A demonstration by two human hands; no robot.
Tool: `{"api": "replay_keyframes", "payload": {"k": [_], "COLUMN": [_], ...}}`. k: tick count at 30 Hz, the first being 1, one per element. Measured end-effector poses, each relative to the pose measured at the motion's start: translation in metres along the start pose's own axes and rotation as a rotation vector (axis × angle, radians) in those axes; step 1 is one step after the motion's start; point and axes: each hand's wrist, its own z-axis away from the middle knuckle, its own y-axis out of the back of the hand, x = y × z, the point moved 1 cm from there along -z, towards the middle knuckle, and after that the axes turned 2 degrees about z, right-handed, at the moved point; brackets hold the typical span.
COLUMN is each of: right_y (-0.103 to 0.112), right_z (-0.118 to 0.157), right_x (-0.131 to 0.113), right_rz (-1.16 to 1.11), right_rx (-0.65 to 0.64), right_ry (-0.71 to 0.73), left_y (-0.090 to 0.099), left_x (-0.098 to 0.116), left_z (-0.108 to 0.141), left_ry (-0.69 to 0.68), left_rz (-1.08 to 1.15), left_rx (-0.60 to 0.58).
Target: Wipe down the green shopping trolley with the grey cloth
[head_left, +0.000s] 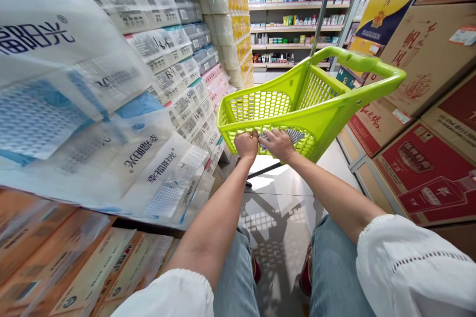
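A lime-green shopping cart [330, 111] stands in front of me, its lattice side facing me and its handle at the upper right. My right hand [277, 143] presses a grey-and-white striped cloth [296, 136] to the lattice, fingers bent over it. Beside it, nearly touching, my left hand [247, 145] is closed in a fist at the lattice near the cart's lower end. Its fingertips are partly hidden, but it appears to grip the cart's side. Part of the cloth lies under my right hand.
Stacked tissue packs [159, 49] line the left, with orange packs [48, 257] below. Cardboard cartons [427, 69] rise on the right. Shelves of bottles and boxes [297, 5] stand at the back. Pale floor tiles [275, 208] run between my legs.
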Motion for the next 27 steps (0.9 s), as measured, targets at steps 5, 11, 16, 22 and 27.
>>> {"api": "replay_keyframes", "payload": {"k": [5,11,16,22,27], "right_y": [0.037,0.019,-0.023,-0.011,0.031], "right_z": [-0.027,-0.011,0.032,0.032,0.011], "right_x": [0.024,0.016,-0.008,0.004,0.036], "right_rz": [0.030,-0.019,-0.068,-0.035,0.024], "right_rx": [0.153,0.083,-0.108,-0.130,0.011], "right_ry": [-0.180,-0.157,0.046,0.088,-0.067], "left_y": [-0.001,-0.003,-0.003,-0.003,0.002], "left_x": [-0.001,-0.001,0.000,-0.001,-0.004], "left_z": [0.000,-0.001,0.000,0.001,0.006], "left_ry": [-0.017,-0.020,-0.010,-0.032,-0.060], "left_rz": [-0.014,-0.027,-0.052,-0.069,-0.070], "left_rx": [-0.003,-0.012,-0.003,-0.004,0.008]}}
